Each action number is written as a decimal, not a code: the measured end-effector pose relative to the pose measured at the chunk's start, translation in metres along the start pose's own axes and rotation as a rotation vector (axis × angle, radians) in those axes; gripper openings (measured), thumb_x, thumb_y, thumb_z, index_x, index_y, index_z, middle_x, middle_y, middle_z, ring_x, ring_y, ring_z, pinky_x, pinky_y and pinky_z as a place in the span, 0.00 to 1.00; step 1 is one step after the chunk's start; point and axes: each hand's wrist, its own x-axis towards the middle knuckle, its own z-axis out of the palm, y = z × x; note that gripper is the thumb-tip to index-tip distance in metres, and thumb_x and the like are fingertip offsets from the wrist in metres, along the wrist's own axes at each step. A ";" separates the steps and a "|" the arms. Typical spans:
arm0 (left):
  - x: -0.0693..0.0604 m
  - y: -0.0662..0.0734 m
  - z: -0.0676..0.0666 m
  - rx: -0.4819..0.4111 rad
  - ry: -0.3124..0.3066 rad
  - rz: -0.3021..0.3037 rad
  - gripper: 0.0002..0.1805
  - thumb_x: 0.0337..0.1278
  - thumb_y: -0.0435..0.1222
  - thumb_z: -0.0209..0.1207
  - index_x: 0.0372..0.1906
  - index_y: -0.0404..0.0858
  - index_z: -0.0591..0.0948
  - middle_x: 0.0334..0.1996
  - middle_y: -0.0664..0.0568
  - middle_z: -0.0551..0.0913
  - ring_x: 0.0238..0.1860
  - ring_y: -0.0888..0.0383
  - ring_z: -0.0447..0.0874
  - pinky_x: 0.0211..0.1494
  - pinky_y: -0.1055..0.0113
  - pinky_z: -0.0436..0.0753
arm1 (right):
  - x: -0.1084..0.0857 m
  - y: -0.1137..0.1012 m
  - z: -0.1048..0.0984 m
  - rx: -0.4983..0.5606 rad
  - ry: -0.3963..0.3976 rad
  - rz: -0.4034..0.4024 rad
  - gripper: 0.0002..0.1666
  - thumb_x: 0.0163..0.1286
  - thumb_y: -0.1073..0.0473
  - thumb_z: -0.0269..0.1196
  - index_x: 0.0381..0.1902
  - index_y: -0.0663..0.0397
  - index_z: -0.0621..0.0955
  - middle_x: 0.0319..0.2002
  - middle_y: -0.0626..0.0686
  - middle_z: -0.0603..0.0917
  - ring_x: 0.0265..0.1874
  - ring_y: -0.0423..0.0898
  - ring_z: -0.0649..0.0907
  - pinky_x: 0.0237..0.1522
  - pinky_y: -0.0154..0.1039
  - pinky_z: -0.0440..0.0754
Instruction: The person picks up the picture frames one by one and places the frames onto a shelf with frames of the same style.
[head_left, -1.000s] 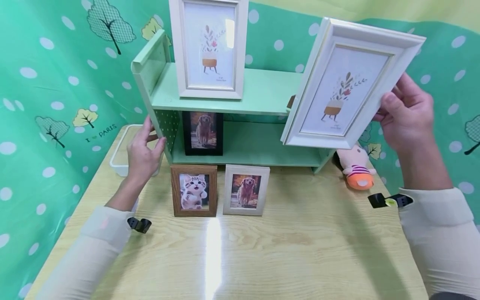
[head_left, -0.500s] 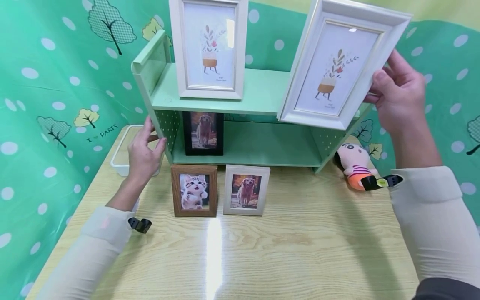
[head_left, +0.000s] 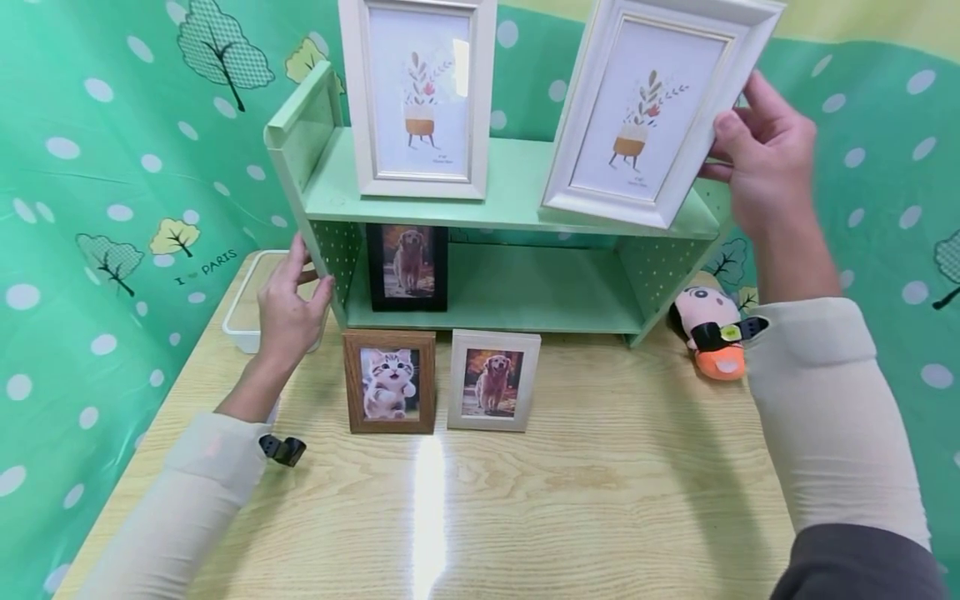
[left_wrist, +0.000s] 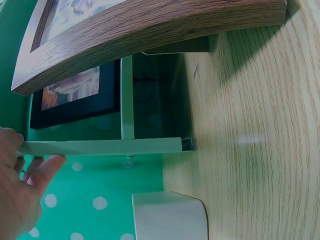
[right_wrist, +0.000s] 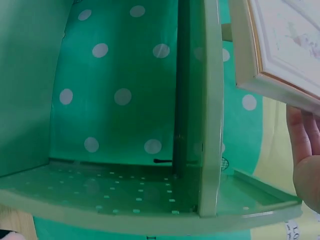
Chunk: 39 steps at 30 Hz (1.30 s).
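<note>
Only the left wrist view catches a knob. Left hand holds the shelf; raised right hand grips a tilted frame.

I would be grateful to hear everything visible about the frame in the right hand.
The frame is white, with a moulded border, gold-toned inner line and seemingly painted surface. Its print shows a leafy plant in a legged pot above small text. In the head view it tilts, top leaning right, over the upper shelf; contact is unclear. The right hand grips its right edge.
</note>
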 end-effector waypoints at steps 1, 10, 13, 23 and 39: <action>0.000 0.000 0.000 -0.001 0.001 0.000 0.39 0.63 0.26 0.63 0.77 0.46 0.67 0.57 0.36 0.84 0.49 0.36 0.89 0.60 0.45 0.86 | 0.002 0.000 0.002 -0.004 0.009 0.010 0.28 0.71 0.65 0.65 0.65 0.32 0.81 0.59 0.58 0.85 0.39 0.53 0.91 0.39 0.43 0.92; 0.000 -0.001 0.001 -0.010 0.007 0.013 0.39 0.63 0.26 0.63 0.78 0.46 0.66 0.58 0.37 0.84 0.51 0.38 0.88 0.59 0.46 0.86 | 0.015 0.002 0.011 -0.063 0.052 0.034 0.28 0.72 0.62 0.63 0.64 0.28 0.80 0.57 0.55 0.85 0.41 0.53 0.91 0.39 0.42 0.93; 0.001 -0.001 0.001 -0.006 0.012 0.013 0.39 0.63 0.26 0.63 0.77 0.46 0.67 0.58 0.37 0.84 0.50 0.37 0.88 0.59 0.46 0.86 | 0.019 0.002 0.013 -0.079 0.052 0.039 0.27 0.73 0.62 0.63 0.64 0.27 0.80 0.57 0.55 0.85 0.42 0.53 0.91 0.39 0.41 0.93; -0.001 0.001 0.000 0.004 0.003 0.000 0.39 0.63 0.27 0.63 0.78 0.46 0.66 0.57 0.37 0.84 0.51 0.39 0.88 0.59 0.49 0.86 | 0.027 0.006 0.015 -0.103 0.087 0.082 0.27 0.73 0.61 0.62 0.63 0.25 0.80 0.55 0.53 0.86 0.41 0.51 0.91 0.38 0.40 0.93; -0.002 0.002 -0.001 -0.017 -0.004 -0.016 0.38 0.63 0.25 0.62 0.77 0.45 0.67 0.56 0.35 0.83 0.50 0.36 0.87 0.62 0.43 0.85 | 0.036 0.011 0.014 -0.106 0.107 0.068 0.26 0.72 0.62 0.65 0.62 0.27 0.82 0.51 0.53 0.87 0.36 0.51 0.92 0.33 0.40 0.93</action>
